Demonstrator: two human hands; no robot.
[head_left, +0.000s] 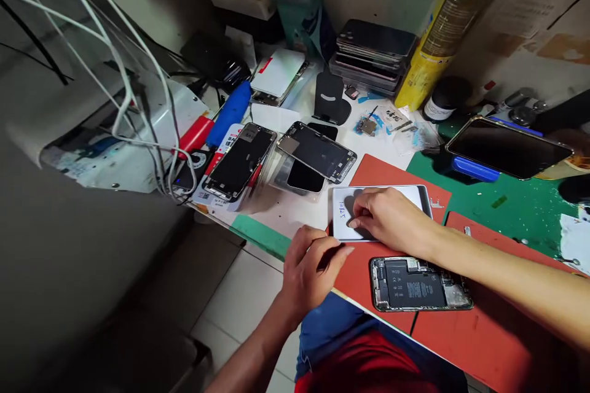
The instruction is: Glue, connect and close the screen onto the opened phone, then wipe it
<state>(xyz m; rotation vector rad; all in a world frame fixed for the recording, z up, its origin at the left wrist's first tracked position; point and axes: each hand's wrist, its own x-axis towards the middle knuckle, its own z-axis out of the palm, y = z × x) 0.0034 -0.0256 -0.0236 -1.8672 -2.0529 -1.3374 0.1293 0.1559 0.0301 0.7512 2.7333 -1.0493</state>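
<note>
A white rectangular panel (pixel 343 230) with blue handwriting and a thin rim lies on a red mat; what kind it is I cannot tell. My right hand (pixel 391 215) is over it, thumb and fingertips pinched together close to its surface. Anything between those fingertips is hidden. By the panel's lower left corner is my left hand (pixel 313 267), fingers bent and thumb apart, with nothing visible in it. Just below the panel lies an opened phone (pixel 415 285), its black battery and inner parts exposed. My right forearm covers part of its upper edge.
Phone screen assemblies (pixel 242 159) lie to the left, one across a dark phone-shaped piece. A yellow spray can (pixel 428 43) stands behind, beside stacked phone panels (pixel 375 43). At right, a phone (pixel 509 147) leans on a blue stand. White cables (pixel 122 67) hang at left.
</note>
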